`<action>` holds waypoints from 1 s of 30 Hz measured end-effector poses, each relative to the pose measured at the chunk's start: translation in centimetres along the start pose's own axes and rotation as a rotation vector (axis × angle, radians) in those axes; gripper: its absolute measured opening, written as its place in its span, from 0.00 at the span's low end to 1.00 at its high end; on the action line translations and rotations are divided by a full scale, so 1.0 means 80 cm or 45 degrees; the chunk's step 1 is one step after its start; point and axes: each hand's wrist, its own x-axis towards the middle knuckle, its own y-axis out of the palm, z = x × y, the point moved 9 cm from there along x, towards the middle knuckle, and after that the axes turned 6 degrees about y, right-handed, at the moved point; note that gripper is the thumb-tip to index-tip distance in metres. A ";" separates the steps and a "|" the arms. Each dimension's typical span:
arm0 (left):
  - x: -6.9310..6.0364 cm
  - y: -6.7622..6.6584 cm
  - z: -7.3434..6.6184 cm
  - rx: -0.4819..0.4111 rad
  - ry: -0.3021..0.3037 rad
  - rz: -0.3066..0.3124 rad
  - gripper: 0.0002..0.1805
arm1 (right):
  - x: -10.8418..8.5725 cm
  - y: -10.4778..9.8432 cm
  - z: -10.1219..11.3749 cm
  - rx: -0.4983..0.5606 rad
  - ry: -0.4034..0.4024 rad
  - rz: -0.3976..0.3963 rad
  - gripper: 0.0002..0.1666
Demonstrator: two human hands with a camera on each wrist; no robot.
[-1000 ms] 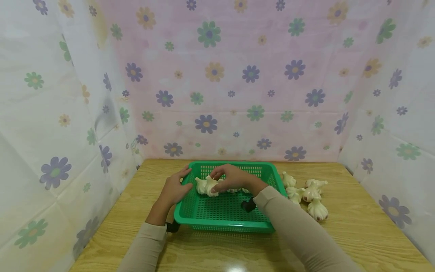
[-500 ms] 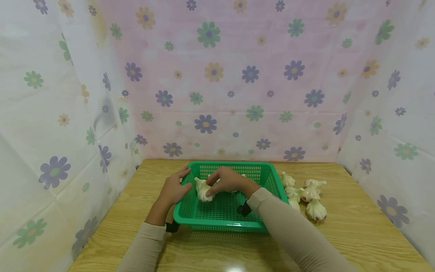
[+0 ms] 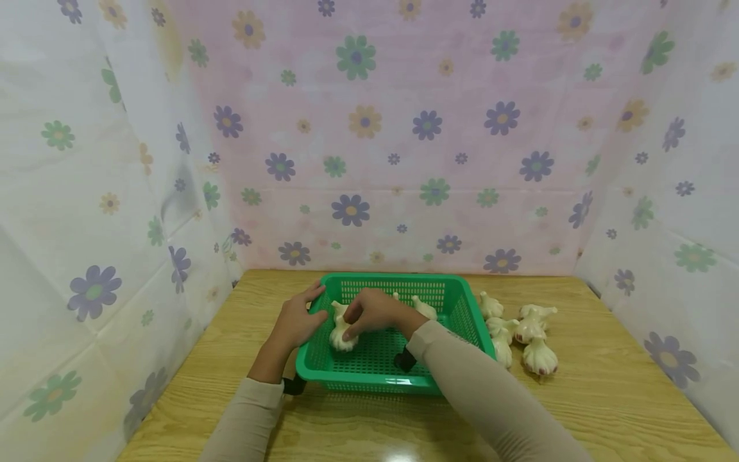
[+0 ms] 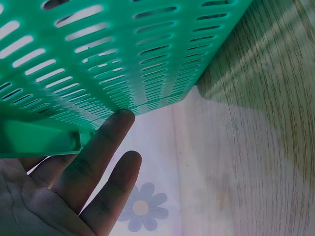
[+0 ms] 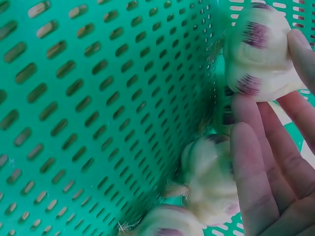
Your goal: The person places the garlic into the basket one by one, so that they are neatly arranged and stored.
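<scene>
A green slotted plastic basket [image 3: 381, 381] stands on the table. My left hand [image 3: 296, 322] holds its left rim, thumb over the edge; in the left wrist view fingers [image 4: 93, 169] lie along the outer wall. Inside the basket, near its left end, my right hand [image 3: 375, 312] pinches a garlic bulb [image 3: 342, 340] between thumb and fingers. The right wrist view shows purple streaks on this bulb [image 5: 258, 54]. Another garlic bulb [image 3: 339, 308] sits just behind it, and one more [image 3: 424, 308] lies toward the back right. My right hand partly hides others.
To the right of the basket, several garlic bulbs [image 3: 535, 325] lie grouped on the wooden table [image 3: 600, 398]. Flower-patterned cloth [image 3: 398, 128] encloses the table at the back and both sides.
My right hand has shifted left and toward me with the garlic bulb, uncovering the bulbs at the basket's back right. My left hand has stayed on the rim.
</scene>
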 end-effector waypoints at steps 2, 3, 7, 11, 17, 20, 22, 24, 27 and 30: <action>0.000 0.000 0.000 0.005 -0.004 -0.006 0.36 | 0.000 0.001 0.002 -0.016 0.003 -0.006 0.23; 0.000 0.000 0.000 0.005 -0.007 -0.007 0.36 | 0.001 0.001 0.002 -0.029 0.003 -0.010 0.23; -0.001 -0.002 -0.002 0.005 -0.005 -0.012 0.36 | 0.002 0.005 0.003 -0.028 0.022 -0.005 0.21; -0.001 -0.002 -0.003 0.008 0.003 -0.007 0.37 | 0.004 0.010 0.002 -0.021 0.048 0.014 0.16; -0.001 -0.001 -0.003 0.017 0.003 -0.002 0.37 | 0.004 0.013 0.001 -0.055 0.057 0.024 0.15; -0.001 -0.001 -0.003 0.014 0.001 -0.003 0.36 | 0.004 0.013 0.002 -0.066 0.053 0.014 0.15; -0.002 -0.001 -0.003 0.014 -0.002 -0.004 0.36 | 0.003 0.012 0.002 -0.059 0.053 0.006 0.15; -0.002 -0.001 -0.003 0.016 -0.005 -0.005 0.36 | 0.003 0.011 0.001 -0.045 0.059 0.006 0.14; -0.002 -0.001 -0.004 0.021 0.001 -0.004 0.36 | 0.002 0.011 -0.001 0.005 0.072 0.008 0.11; 0.000 -0.002 -0.004 0.021 0.010 -0.002 0.36 | 0.001 0.009 -0.002 0.053 0.076 0.021 0.14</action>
